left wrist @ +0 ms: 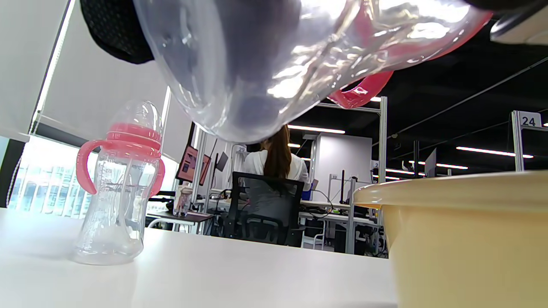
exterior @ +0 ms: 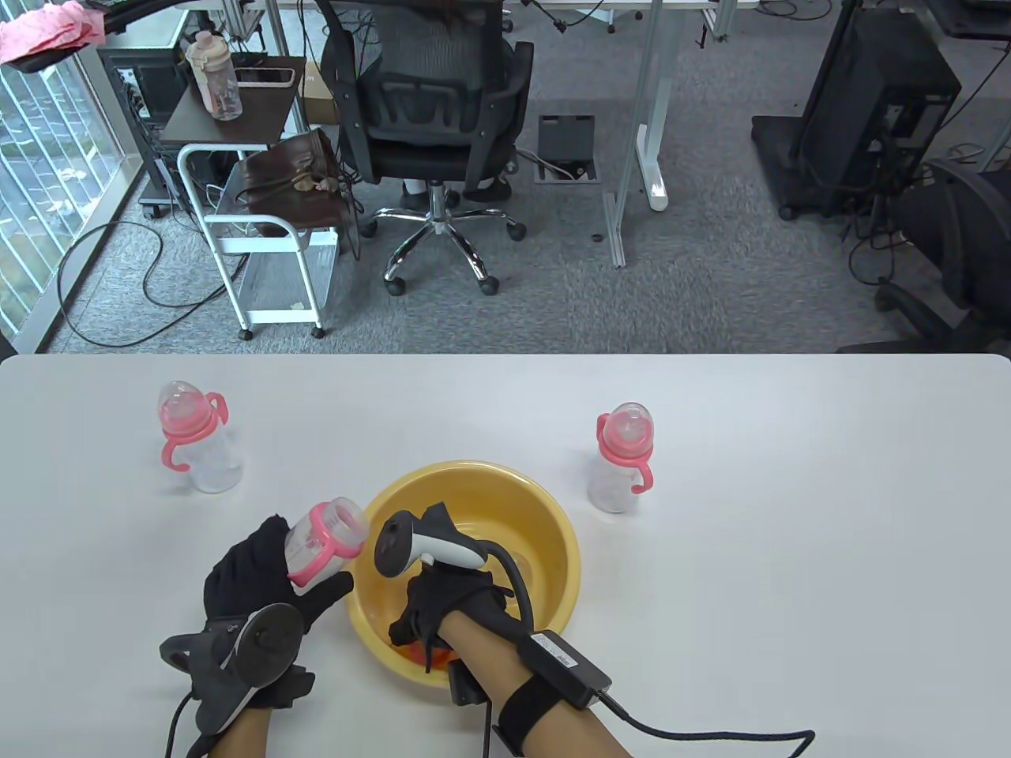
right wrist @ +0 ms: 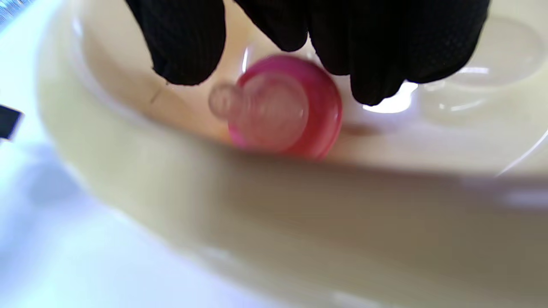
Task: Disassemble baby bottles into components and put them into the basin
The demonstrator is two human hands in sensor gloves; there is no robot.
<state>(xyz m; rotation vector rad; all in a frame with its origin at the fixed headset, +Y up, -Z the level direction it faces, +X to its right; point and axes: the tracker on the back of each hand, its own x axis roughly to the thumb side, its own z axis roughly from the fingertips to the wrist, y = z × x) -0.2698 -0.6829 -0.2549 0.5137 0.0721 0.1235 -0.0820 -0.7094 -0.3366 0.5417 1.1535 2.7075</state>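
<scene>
Over the basin (exterior: pixel 553 505), the right hand (exterior: pixel 446 588) hangs with fingers apart above the teat ring (right wrist: pixel 284 107); the left hand (exterior: pixel 261 576) grips the bottle (exterior: pixel 324 545) beside it, best lowered in gently, not dropped.

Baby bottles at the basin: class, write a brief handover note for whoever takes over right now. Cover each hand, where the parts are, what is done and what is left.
Left hand: grips the opened bottle body, pink handle ring still on, tilted beside the yellow basin.
Right hand: inside the basin, fingers just above the pink collar with teat; whether they touch it is unclear.
Done: that collar and teat are in the basin, and a clear dome cap lies there too.
Left: handle ring and body of the held bottle, then the left bottle and the right bottle, both standing fully assembled on the table.
</scene>
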